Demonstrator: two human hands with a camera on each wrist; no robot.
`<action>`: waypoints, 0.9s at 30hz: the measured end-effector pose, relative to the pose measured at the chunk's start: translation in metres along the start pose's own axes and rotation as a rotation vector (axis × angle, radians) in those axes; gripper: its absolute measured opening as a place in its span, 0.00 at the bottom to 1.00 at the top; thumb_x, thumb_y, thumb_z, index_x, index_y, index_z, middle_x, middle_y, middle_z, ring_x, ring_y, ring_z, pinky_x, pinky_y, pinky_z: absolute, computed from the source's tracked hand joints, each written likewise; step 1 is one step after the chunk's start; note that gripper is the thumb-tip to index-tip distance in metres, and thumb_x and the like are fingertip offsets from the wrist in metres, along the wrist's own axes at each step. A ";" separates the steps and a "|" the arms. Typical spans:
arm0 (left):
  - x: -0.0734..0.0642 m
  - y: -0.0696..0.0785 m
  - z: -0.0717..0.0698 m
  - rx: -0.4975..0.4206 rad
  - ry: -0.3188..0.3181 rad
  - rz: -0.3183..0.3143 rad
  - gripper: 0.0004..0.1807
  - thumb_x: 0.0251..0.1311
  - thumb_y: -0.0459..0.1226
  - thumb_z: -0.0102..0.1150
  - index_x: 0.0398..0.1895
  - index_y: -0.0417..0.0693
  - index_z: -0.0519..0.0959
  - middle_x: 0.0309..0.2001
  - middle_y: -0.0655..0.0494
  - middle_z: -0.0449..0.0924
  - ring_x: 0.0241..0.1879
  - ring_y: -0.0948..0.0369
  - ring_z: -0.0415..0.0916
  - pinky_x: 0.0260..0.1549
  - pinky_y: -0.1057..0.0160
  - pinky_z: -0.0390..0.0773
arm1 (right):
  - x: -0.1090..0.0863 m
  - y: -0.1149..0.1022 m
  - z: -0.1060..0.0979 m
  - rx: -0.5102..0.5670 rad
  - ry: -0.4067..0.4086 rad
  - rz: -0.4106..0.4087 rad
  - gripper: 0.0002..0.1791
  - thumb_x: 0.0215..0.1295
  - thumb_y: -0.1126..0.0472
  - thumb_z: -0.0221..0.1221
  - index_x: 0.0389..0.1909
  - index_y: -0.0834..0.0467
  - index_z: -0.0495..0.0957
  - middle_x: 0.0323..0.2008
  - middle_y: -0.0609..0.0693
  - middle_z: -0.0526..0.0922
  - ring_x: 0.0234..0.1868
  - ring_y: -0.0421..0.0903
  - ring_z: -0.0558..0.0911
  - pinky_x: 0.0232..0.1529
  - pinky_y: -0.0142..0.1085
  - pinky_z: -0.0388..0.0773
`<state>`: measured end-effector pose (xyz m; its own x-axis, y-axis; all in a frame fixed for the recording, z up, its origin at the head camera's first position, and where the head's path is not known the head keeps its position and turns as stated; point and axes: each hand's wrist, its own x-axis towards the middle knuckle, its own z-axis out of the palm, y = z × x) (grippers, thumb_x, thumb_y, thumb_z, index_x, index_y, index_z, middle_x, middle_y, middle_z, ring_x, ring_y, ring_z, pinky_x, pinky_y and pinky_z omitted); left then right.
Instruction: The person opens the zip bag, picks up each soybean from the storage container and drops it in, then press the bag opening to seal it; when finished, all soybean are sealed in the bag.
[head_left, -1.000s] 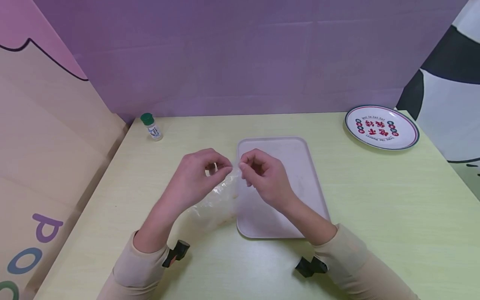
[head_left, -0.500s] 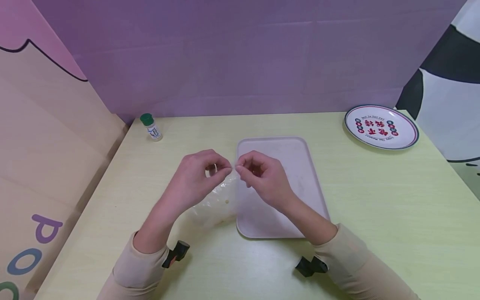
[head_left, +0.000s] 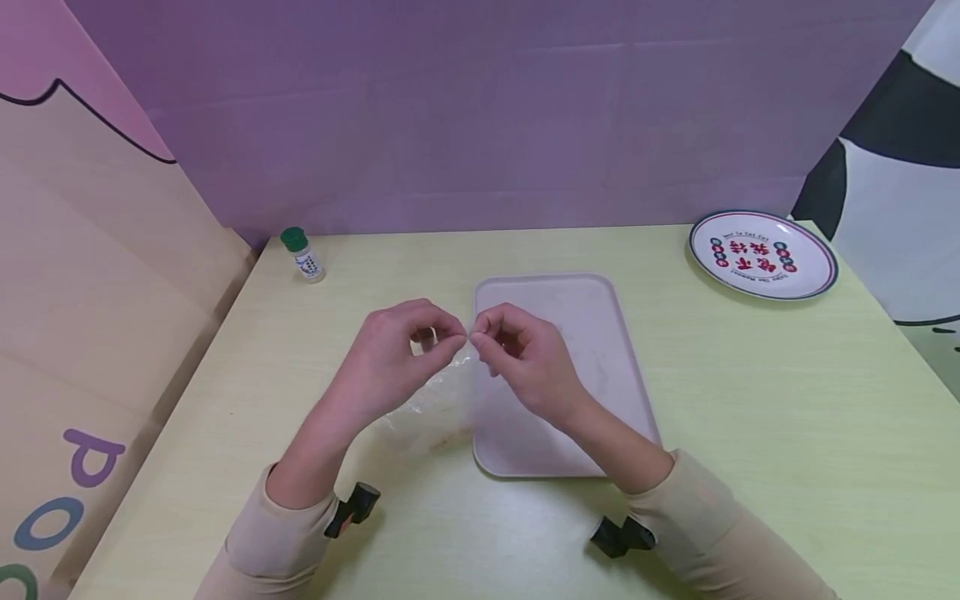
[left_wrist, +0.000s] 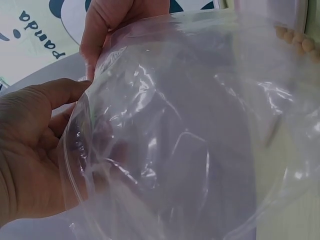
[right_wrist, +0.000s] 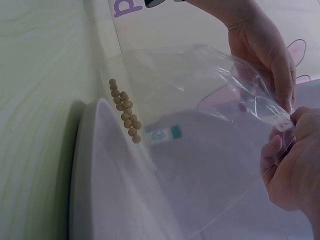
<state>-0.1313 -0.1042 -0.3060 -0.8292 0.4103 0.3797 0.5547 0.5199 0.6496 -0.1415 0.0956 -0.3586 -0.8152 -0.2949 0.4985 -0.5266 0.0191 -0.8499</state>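
Note:
A clear plastic bag (left_wrist: 180, 135) hangs between my two hands, just left of a pale tray. Along its lower edge lie several small round tan balls (right_wrist: 126, 112) that look like soybeans. My left hand (head_left: 393, 358) pinches the bag's top edge between thumb and fingers. Close beside it, with fingertips almost meeting, my right hand (head_left: 532, 358) pinches the same edge. In the right wrist view, the bag's mouth is gathered into folds at the right hand's fingers (right_wrist: 272, 150). Whether the mouth is sealed cannot be told.
The pale tray (head_left: 566, 442) lies on the table under my right hand. A small green-capped bottle (head_left: 303, 254) stands at the back left. An oval plate (head_left: 765, 283) with red lettering sits at the back right. A purple wall (head_left: 480, 117) rises behind the table.
My right hand has shifted slightly left toward the left hand, narrowing the gap between fingertips. A tan ball seen midway down the bag earlier no longer shows there. The left hand is nearly still.

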 end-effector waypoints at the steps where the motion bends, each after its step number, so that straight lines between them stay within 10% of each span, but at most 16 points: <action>1: 0.000 0.000 0.000 -0.003 -0.001 -0.002 0.03 0.62 0.31 0.69 0.36 0.48 0.87 0.33 0.63 0.82 0.30 0.64 0.74 0.36 0.60 0.77 | 0.000 0.000 0.000 0.001 0.000 -0.004 0.02 0.69 0.73 0.59 0.37 0.64 0.77 0.25 0.51 0.74 0.22 0.45 0.72 0.21 0.30 0.69; 27: -0.001 0.004 0.000 0.059 -0.019 0.000 0.03 0.63 0.32 0.69 0.38 0.48 0.86 0.34 0.62 0.82 0.33 0.63 0.74 0.33 0.60 0.78 | -0.001 -0.001 -0.001 -0.071 0.006 -0.053 0.04 0.68 0.71 0.61 0.35 0.59 0.79 0.24 0.48 0.75 0.21 0.44 0.71 0.18 0.31 0.66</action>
<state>-0.1288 -0.1027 -0.3038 -0.8283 0.4237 0.3666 0.5579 0.5629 0.6098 -0.1403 0.0973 -0.3578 -0.7872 -0.2911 0.5436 -0.5846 0.0715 -0.8082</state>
